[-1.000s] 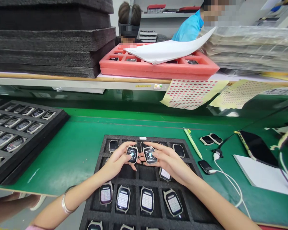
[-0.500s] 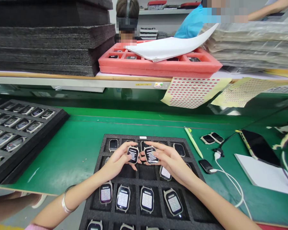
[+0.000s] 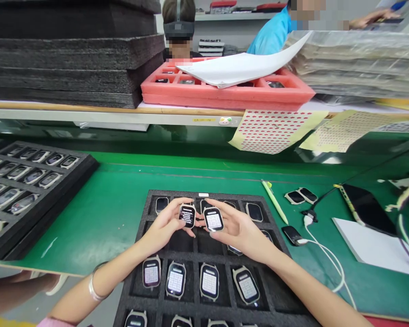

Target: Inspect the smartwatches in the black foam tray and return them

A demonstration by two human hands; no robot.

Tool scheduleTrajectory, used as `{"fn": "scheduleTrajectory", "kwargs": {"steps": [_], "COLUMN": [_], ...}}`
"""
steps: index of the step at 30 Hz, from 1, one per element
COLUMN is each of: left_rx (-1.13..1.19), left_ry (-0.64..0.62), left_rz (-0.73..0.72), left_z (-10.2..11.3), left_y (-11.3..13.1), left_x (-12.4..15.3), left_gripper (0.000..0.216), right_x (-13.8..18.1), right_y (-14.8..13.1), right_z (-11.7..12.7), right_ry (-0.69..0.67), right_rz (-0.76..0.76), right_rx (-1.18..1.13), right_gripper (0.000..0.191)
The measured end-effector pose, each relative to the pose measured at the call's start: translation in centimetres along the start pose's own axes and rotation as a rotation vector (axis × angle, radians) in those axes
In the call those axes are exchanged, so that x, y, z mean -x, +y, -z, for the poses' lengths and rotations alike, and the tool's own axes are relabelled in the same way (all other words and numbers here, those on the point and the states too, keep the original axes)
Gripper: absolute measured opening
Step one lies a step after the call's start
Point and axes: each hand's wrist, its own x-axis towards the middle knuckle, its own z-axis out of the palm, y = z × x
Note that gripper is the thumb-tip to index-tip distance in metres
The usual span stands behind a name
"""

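Observation:
My left hand (image 3: 163, 225) grips a smartwatch body (image 3: 187, 215) whose dark screen shows lines of text. My right hand (image 3: 236, 228) holds a second watch body (image 3: 213, 220) with a white screen. Both hover side by side over the far rows of a black foam tray (image 3: 190, 249) on the green bench. The tray's near row holds several watches with lit white screens, such as one watch (image 3: 209, 281). Dark-screened watches sit in its far cells.
A second black tray (image 3: 82, 169) of watches lies at the left. At the right are a green pen (image 3: 273, 201), loose watch bodies (image 3: 300, 197), a white cable (image 3: 327, 260), a phone (image 3: 365, 209) and white paper (image 3: 371, 249). A pink tray (image 3: 225, 96) and foam stacks sit on the shelf; two people work beyond.
The screen of the watch in my right hand has changed from dark with text to white. Both hands have lifted slightly; the left watch's screen went from a graphic to text.

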Motion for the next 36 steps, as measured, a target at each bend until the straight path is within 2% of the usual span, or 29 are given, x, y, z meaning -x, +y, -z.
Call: {"fn": "scheduleTrajectory", "kwargs": {"steps": [2,5,7,9,16,20,21,23,26,28,30,33,36], "left_rx": [0.007,0.000,-0.005,-0.014,-0.036,-0.041,-0.042,-0.044,-0.035,-0.031,-0.040,-0.075,-0.116], "left_ry": [-0.008,-0.021,-0.018,-0.005,0.016,0.026,0.028,0.032,0.024,0.010,-0.004,-0.038,-0.054], "left_rz": [0.015,0.021,0.019,0.023,0.045,0.051,0.053,0.059,0.057,0.044,0.033,0.037,0.046], "left_z": [-0.1,-0.3,-0.4,-0.5,-0.4,-0.5,-0.5,-0.6,-0.6,-0.5,-0.4,-0.3,-0.3], "left_y": [0.2,0.4,0.5,0.5,0.3,0.4,0.5,0.7,0.8,0.6,0.2,-0.5,-0.8], "left_x": [0.0,0.1,0.1,0.1,0.0,0.0,-0.1,0.0,0.0,0.0,0.0,0.1,0.3], "left_gripper": [0.042,0.039,0.038,0.038,0.036,0.036,0.035,0.034,0.034,0.035,0.041,0.053,0.054], "right_x": [0.0,-0.1,-0.1,-0.1,0.3,0.5,0.5,0.6,1.0,1.4,1.8,2.2,2.3], "right_y": [-0.1,-0.2,-0.2,-0.1,0.1,0.1,0.0,-0.3,-0.7,-0.7,-0.4,0.5,1.0], "right_z": [0.0,0.1,0.2,0.2,0.3,0.7,1.1,2.5,5.7,7.7,9.1,9.6,9.6], "right_ry": [-0.013,-0.029,-0.051,-0.073,-0.061,-0.051,-0.015,0.094,0.310,0.394,0.392,0.400,0.487], "right_rz": [0.016,0.124,0.202,0.234,0.232,0.239,0.252,0.283,0.289,0.211,0.125,0.058,0.023], "right_rx": [0.194,0.633,0.854,0.960,1.153,1.181,1.177,1.190,1.334,1.479,1.554,1.574,1.484], "right_gripper": [0.060,0.045,0.043,0.045,0.050,0.067,0.065,0.047,0.029,0.029,0.026,0.027,0.035]}}
